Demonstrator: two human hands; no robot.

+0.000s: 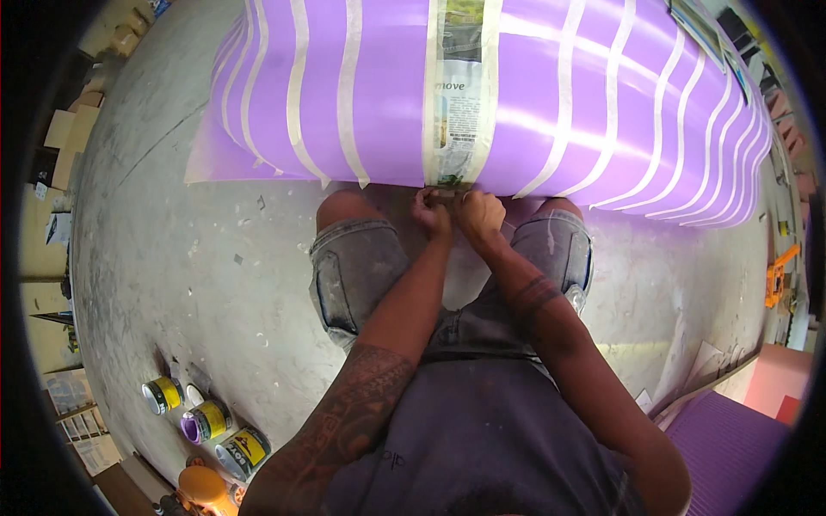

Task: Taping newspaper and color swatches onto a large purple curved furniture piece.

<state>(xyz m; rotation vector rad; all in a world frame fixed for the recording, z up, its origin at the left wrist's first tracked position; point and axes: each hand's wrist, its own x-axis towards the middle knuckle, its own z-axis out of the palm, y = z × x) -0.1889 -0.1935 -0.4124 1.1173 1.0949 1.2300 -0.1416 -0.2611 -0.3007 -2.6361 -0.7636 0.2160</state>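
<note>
A large glossy purple curved panel (pixel 391 103) fills the upper part of the head view, banded with strips of cream masking tape (pixel 348 86). Down its middle runs a strip of newspaper (pixel 461 107), its long sides held by tape. My left hand (pixel 432 211) and my right hand (pixel 482 213) meet at the lower end of this newspaper, by the panel's bottom edge. Both sets of fingers are closed and pinched close together. Whatever lies between them is too small and dark to make out. My knees are spread on either side of my forearms.
Several paint tins (pixel 206 421) stand on the grey floor (pixel 215 301) at lower left, beside an orange rounded object (pixel 205 488). An orange tool (pixel 779 275) lies far right. Cardboard boxes (pixel 64 142) line the left side; a ridged purple sheet (pixel 723 451) is at lower right.
</note>
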